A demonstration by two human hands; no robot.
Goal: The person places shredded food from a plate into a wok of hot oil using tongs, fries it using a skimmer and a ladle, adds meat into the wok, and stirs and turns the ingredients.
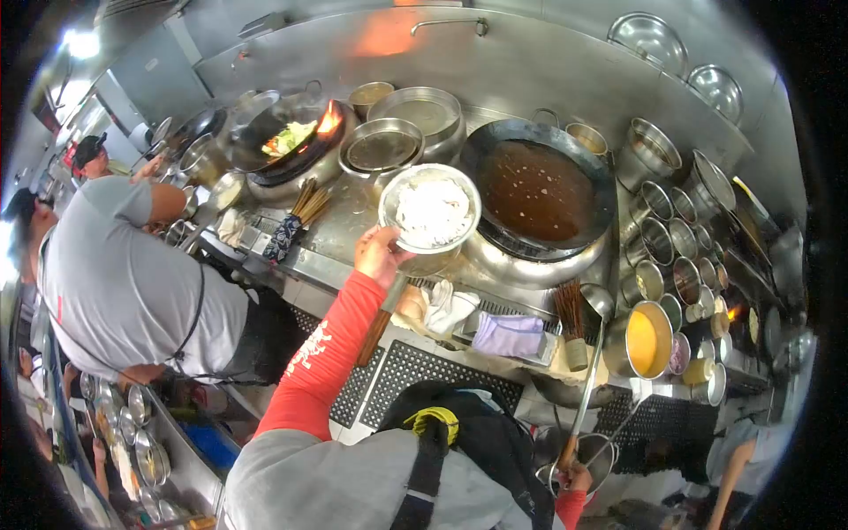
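Note:
My left hand [380, 254], at the end of a red sleeve, grips the rim of a round metal bowl [475, 215]. White pieces [433, 212] fill the bowl; I cannot make out their kind. It is held up over the stove counter, just left of a large wok [602, 177] of brown liquid [539, 190]. Low on the right, my right hand [576, 478] is closed around the handle of a long ladle [599, 303]. The ladle's head points up and away from me, beside a pot of yellow liquid [649, 340].
A co-worker in a grey shirt [150, 274] stands close on my left. Beyond, flames [329, 118] rise at a wok with vegetables [289, 139]. Several metal containers [655, 240] crowd the right side. Folded cloths [508, 335] and a bamboo brush [572, 327] lie along the front edge.

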